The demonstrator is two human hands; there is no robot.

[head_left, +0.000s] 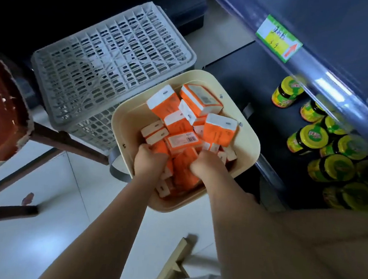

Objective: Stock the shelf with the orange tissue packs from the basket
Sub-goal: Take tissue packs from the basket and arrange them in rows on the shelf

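Observation:
A cream basket [127, 121] stands on the floor beside the dark shelf [266, 121]. Several orange tissue packs [220, 129] with white ends lie jumbled inside it. Both my hands reach down into the near half of the basket. My left hand [149, 159] is closed around an orange pack near the left wall. My right hand [207, 165] is closed on another orange pack [184, 169] in the middle; its fingers are buried among the packs.
An upturned grey slotted crate [110, 61] sits behind the basket. Jars with yellow-green lids [313, 136] fill the right part of the low shelf, under a rail with a green-yellow price tag [279, 39]. A red-brown chair [2, 112] stands at left.

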